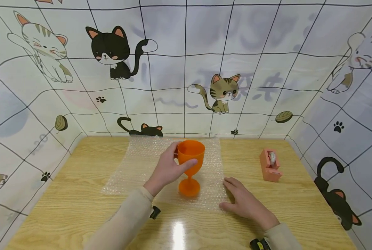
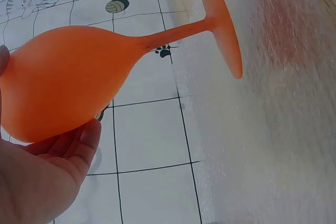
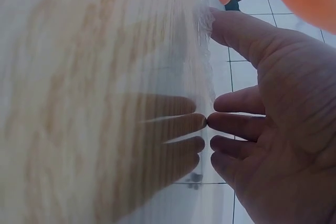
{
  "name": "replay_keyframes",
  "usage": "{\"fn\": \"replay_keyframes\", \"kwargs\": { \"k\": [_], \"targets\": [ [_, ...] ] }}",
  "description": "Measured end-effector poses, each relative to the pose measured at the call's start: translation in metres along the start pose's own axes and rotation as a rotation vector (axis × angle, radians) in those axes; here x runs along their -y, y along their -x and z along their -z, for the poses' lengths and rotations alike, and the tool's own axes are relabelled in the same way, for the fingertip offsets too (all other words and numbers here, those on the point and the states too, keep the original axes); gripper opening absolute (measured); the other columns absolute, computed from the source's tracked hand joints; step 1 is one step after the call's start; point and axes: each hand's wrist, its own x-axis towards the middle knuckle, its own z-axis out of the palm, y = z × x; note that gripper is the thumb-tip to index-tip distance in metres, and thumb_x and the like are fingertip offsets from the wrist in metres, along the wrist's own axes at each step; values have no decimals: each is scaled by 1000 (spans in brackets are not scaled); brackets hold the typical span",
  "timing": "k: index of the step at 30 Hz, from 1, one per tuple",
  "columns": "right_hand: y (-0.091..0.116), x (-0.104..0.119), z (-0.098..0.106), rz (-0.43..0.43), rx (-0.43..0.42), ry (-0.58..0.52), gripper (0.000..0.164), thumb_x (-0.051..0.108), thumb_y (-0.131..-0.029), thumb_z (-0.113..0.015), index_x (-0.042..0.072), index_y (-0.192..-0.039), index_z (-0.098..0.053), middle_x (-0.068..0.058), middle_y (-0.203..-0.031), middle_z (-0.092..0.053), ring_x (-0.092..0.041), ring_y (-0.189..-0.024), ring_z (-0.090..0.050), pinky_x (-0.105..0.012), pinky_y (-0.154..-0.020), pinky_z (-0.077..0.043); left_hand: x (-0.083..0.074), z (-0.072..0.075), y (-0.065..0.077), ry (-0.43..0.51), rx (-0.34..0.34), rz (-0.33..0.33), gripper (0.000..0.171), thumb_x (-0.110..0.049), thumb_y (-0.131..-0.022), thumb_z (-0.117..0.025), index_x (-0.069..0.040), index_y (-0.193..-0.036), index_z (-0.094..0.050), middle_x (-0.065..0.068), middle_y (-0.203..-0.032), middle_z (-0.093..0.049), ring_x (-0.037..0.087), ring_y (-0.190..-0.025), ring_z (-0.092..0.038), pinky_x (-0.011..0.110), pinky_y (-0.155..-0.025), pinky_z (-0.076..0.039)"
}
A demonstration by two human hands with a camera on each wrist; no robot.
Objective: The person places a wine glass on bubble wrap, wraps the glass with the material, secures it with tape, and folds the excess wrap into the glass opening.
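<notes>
An orange plastic goblet (image 1: 190, 156) is upright over a sheet of clear bubble wrap (image 1: 136, 166). My left hand (image 1: 167, 168) grips its bowl, thumb on the near side and fingers behind. Seen from the left wrist, the goblet's foot (image 2: 223, 30) appears slightly above the wrap. My right hand (image 1: 247, 203) lies at the wrap's right edge with its fingers extended. From the right wrist, the fingertips (image 3: 223, 121) touch down at the tabletop, and the thumb is by the wrap's edge.
A pink tape dispenser (image 1: 270, 166) with a roll of tape stands at the right on the wooden table (image 1: 89, 163). A cat-printed cloth (image 1: 173, 69) with a grid pattern surrounds the table's back and sides.
</notes>
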Motion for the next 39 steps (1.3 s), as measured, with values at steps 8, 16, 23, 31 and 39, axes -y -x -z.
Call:
{"fn": "replay_keyframes", "kwargs": {
  "k": [8,16,23,31,39],
  "targets": [
    [1,-2,-1,-6,2,-12,86,44,-90,-79,-6,-151,-46,-23,-160,-38,-48,-149,-30,-62,-115,-35,-2,-13,-7,-27,23,66,68,-50,-90,-78,-13,-140,-54,-3,-119,-66,19,-102,-60,39,-87,-53],
    [3,-2,0,6,-3,-8,85,44,-90,-80,-5,-151,-47,-22,-160,-39,-47,-149,-31,-62,-116,-35,-1,-24,-13,-15,51,95,66,-54,-91,-75,-12,-136,-55,-1,-116,-66,20,-100,-61,38,-84,-55],
    [5,-1,1,26,-16,0,85,43,-88,-81,-6,-149,-48,-22,-159,-41,-47,-148,-33,-62,-115,-36,0,-31,-19,14,54,129,64,-56,-92,-74,-8,-132,-57,3,-114,-68,18,-96,-65,37,-85,-57],
    [5,-2,0,13,-6,6,86,45,-89,-80,-5,-151,-47,-22,-160,-39,-46,-149,-32,-61,-115,-36,4,-45,-29,-8,57,204,58,-60,-92,-69,-8,-116,-61,6,-98,-66,21,-84,-61,33,-75,-53],
    [5,-3,0,22,-13,-1,86,44,-89,-81,-5,-151,-47,-22,-160,-39,-46,-149,-32,-61,-115,-37,7,-57,-36,-27,88,297,66,-68,-91,-65,-7,-117,-63,6,-99,-66,22,-86,-61,36,-79,-53]
  ]
}}
